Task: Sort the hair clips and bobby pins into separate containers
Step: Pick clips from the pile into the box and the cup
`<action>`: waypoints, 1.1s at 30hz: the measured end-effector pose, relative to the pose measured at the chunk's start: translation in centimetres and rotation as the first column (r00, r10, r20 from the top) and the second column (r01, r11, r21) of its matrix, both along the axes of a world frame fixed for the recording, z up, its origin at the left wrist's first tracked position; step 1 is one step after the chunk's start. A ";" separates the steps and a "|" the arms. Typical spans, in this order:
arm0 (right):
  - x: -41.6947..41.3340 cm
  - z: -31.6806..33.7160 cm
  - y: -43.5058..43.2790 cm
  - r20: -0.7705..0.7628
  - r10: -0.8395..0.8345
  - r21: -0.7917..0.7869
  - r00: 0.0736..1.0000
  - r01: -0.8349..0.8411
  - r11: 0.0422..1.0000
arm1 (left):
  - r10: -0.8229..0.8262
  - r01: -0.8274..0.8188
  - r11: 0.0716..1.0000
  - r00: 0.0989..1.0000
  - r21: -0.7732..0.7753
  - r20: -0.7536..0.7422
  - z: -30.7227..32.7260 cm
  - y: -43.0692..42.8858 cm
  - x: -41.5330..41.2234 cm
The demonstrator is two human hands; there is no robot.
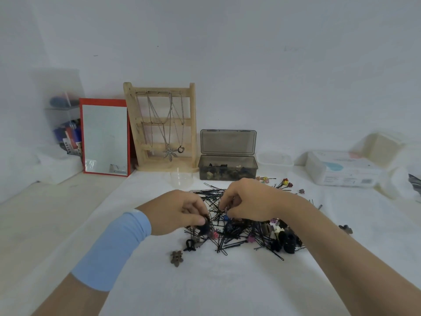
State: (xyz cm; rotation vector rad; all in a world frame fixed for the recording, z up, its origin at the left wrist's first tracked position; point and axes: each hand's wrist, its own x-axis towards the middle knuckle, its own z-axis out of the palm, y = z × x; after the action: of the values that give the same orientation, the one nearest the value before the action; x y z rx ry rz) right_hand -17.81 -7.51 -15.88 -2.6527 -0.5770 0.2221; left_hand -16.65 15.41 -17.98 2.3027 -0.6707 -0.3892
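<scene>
Over the pile (239,233), at bench centre, mid-sort.
My left fingers (196,218) pinch a black clip (204,227), box (227,157) at twelve o'clock; right fingers' (228,201) hold I cannot tell.

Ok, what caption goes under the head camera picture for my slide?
Left hand pinches a black clip while the right hand digs into the pin-and-clip pile before an open grey box.

Nothing we can read here.
We spot print on the white pack (341,169) at right and the packets (69,136) at left, all too blurred.
</scene>
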 end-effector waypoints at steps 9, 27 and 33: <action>3.9 0.1 -1.4 0.118 -0.167 0.080 0.979 0.158 0.984 | 0.106 -0.100 0.994 0.966 -0.038 0.235 1.9 -2.7 4.8; 14.9 -1.9 -3.7 0.305 -0.298 0.077 0.905 0.289 0.954 | 0.263 -0.273 0.962 0.893 -0.026 0.364 0.6 -9.4 16.7; 11.4 -0.6 -1.7 0.324 -0.157 0.088 0.933 0.135 0.987 | 0.169 -0.191 0.981 0.920 0.027 0.354 1.6 -5.5 12.0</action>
State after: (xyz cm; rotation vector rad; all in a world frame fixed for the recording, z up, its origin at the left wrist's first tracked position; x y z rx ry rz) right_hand -6.38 -9.20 -16.50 -2.6706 -0.4743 -0.2876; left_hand -4.63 9.88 -16.40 2.4938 -0.6137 0.0940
